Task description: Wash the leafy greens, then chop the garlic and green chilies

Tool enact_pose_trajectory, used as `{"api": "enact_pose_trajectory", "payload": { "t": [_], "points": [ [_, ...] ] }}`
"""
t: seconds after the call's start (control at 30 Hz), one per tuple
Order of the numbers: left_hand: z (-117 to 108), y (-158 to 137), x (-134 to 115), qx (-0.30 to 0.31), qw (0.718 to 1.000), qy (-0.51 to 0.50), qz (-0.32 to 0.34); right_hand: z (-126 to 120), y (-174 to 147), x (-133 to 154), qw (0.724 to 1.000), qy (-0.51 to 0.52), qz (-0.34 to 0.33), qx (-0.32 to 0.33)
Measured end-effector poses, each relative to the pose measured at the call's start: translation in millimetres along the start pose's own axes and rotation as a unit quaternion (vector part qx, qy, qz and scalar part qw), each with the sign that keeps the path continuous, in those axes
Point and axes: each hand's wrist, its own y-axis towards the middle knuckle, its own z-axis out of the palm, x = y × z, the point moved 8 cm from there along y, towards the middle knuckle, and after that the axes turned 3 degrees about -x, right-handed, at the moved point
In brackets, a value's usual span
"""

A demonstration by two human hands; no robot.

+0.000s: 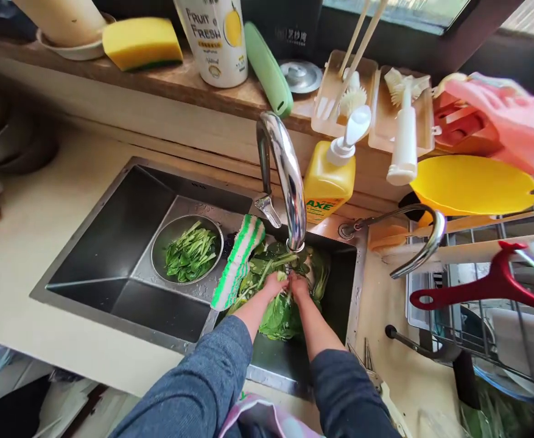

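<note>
Two-basin sink [111, 316] set into a pale surface [29, 255], with leafy greens [280, 319] in the right basin [340, 292] beneath the curved tap [294, 188]
Left basin [102, 243]: round bowl [170, 230] holding cut greens [191, 252]; divider: green-and-white striped cloth [240, 261]; right basin: left hand [274, 285] and right hand [298, 286], close together and touching the leafy greens, fingers partly hidden, so whether they grasp stems cannot be told
</note>
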Motion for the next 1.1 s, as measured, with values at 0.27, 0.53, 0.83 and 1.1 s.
{"api": "enact_pose_trajectory", "payload": {
  "t": [0.27, 0.53, 0.83, 1.1],
  "points": [
    [0.5, -6.9, -13.5, 0.042, 0.997, -0.062, 0.021, -9.1, -5.2, 13.1, 0.994, 0.086, 0.054, 0.044],
    [-5.9, -22.8, -49.1, 0.079, 0.992, -0.1, 0.021, -14.7, -18.1, 47.8, 0.977, 0.171, 0.087, 0.097],
    [-0.2, -45.7, -71.9, 0.168, 0.982, -0.081, 0.033, -25.1, -36.3, 69.6, 0.981, 0.149, 0.057, 0.11],
    [3.9, -48.9, -67.3, 0.175, 0.981, -0.059, 0.063, -24.6, -42.1, 63.5, 0.982, 0.16, 0.062, 0.08]
  ]
}}
